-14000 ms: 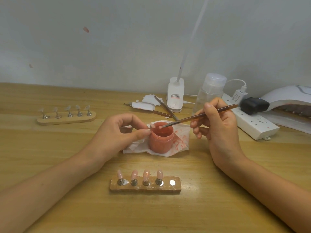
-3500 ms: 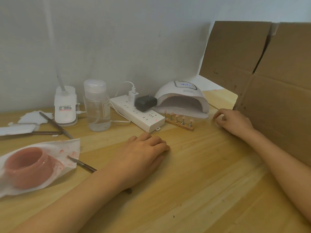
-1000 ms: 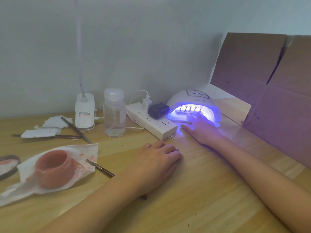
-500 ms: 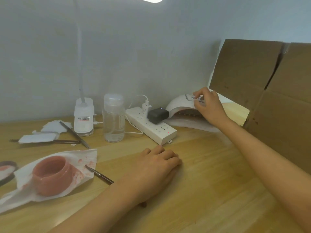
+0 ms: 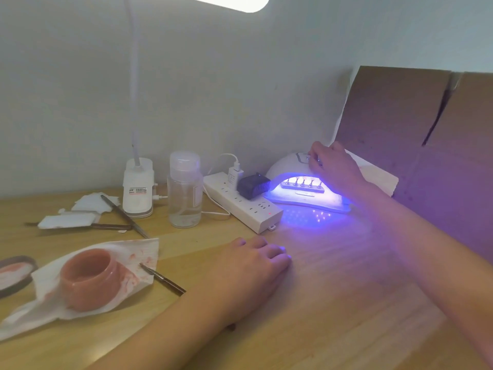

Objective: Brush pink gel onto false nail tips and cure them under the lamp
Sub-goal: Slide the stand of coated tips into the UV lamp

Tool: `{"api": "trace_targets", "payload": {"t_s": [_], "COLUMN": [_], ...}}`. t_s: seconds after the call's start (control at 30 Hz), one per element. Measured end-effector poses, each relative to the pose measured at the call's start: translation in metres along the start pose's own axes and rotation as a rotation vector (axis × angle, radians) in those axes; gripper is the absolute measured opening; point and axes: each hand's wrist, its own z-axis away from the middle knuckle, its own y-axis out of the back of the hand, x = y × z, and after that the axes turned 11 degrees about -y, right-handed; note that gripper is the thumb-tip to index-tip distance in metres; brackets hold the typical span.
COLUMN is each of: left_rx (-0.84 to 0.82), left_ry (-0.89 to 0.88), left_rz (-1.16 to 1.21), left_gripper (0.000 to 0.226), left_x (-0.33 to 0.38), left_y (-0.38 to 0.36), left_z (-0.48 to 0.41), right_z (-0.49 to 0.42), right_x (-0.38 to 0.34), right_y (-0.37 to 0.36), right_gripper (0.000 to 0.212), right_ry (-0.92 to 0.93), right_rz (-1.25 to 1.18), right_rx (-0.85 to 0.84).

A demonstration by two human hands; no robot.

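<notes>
Wooden table (image 5: 333, 303) with lamp (image 5: 286, 166), power strip (image 5: 240, 202)

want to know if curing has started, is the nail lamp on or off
On. The nail lamp glows violet inside, lighting the nail tips and the table in front. The right hand touches its top.
</notes>
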Motion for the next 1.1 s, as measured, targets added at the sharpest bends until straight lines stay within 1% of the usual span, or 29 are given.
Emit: {"api": "trace_targets", "payload": {"t_s": [0.1,0.17,0.2,0.23,0.3,0.37,0.43,0.5,0.53,0.57,0.63,0.7,0.73,0.77,0.8,0.87,0.9,0.97,1.0,1.03,1.1], "left_rx": [-0.077,-0.102,-0.101,-0.090,-0.040,-0.002,-0.008,-0.039,-0.046,-0.018,0.097,0.217,0.261,0.297,0.323,0.378,0.401,0.441,0.462,0.472,0.405], "left_ry": [-0.027,-0.028,-0.023,-0.017,-0.021,-0.056,-0.118,-0.186,-0.189,-0.182,-0.138,-0.061,-0.015,0.043,0.124,0.345,0.484,0.779,0.904,1.007,1.170], "left_rz": [-0.124,-0.135,-0.122,-0.112,-0.150,-0.230,-0.234,-0.216,-0.203,-0.181,-0.156,-0.151,-0.143,-0.126,-0.093,-0.077,-0.113,-0.135,-0.090,-0.029,0.045], "left_gripper": [0.036,0.033,0.030,0.027,0.023,0.023,0.022,0.016,0.014,0.015,0.021,0.023,0.023,0.021,0.020,0.018,0.016,0.009,0.019,0.038,0.074], "left_x": [0.000,-0.002,-0.002,-0.003,-0.002,0.002,0.007,0.014,0.016,0.018,0.018,0.016,0.012,0.007,0.001,-0.015,-0.027,-0.054,-0.068,-0.081,-0.104], "left_y": [-0.002,0.001,0.004,0.010,0.024,0.043,0.063,0.084,0.092,0.098,0.108,0.121,0.127,0.131,0.135,0.141,0.143,0.144,0.143,0.141,0.136], "left_z": [-0.004,-0.008,-0.009,-0.010,-0.010,-0.002,0.018,0.053,0.074,0.096,0.139,0.181,0.202,0.224,0.245,0.285,0.304,0.338,0.352,0.366,0.386], "right_z": [0.007,0.023,0.036,0.053,0.092,0.126,0.149,0.163,0.168,0.173,0.183,0.193,0.198,0.204,0.209,0.218,0.220,0.220,0.219,0.217,0.212], "right_x": [-0.012,-0.024,-0.032,-0.040,-0.060,-0.080,-0.099,-0.119,-0.131,-0.144,-0.177,-0.217,-0.242,-0.267,-0.292,-0.340,-0.362,-0.400,-0.416,-0.429,-0.452], "right_y": [0.008,0.012,0.014,0.016,0.023,0.031,0.039,0.049,0.055,0.061,0.069,0.070,0.069,0.064,0.059,0.046,0.038,0.017,0.006,-0.005,-0.019], "right_gripper": [0.011,0.009,0.007,0.006,0.005,0.011,0.014,0.017,0.016,0.013,0.008,0.015,0.015,0.010,0.004,0.007,0.018,0.054,0.070,0.082,0.092], "right_ry": [-0.002,0.060,0.116,0.179,0.292,0.353,0.392,0.477,0.531,0.588,0.710,0.840,0.887,0.913,0.925,0.896,0.871,0.794,0.747,0.701,0.622], "right_rz": [0.130,0.215,0.177,0.090,-0.121,-0.236,-0.268,-0.317,-0.362,-0.397,-0.378,-0.317,-0.300,-0.294,-0.296,-0.309,-0.297,-0.214,-0.158,-0.113,-0.080], "right_rx": [-0.001,0.057,0.084,0.080,-0.032,-0.204,-0.344,-0.393,-0.433,-0.483,-0.541,-0.554,-0.565,-0.584,-0.595,-0.609,-0.617,-0.627,-0.613,-0.592,-0.570]}}
